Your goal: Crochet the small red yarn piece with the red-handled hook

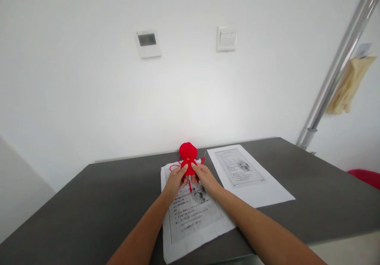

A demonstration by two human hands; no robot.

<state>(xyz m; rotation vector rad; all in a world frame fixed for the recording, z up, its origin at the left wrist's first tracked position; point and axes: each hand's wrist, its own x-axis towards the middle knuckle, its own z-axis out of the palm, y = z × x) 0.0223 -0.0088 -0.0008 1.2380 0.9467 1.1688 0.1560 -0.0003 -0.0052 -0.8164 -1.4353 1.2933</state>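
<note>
Between both hands is a red crocheted piece (189,168), gripped at its two sides with the thumbs on top. My left hand (177,178) closes on its left edge and my right hand (203,174) on its right edge. A red yarn tail (190,185) dangles below the piece, and a loop of strand (174,167) curves out to the left. Just behind sits a red yarn ball (188,151); a small yellow bit shows where the two meet. A red-handled tool with a thin metal shaft (203,160) lies beside my right hand.
Under the hands lies a printed sheet (196,233), with a second printed sheet (273,191) to its right on the dark table (118,201). The white wall (184,90) rises behind. At right are a metal pole (335,75), hanging pale yellow gloves (346,86) and a red object (365,176).
</note>
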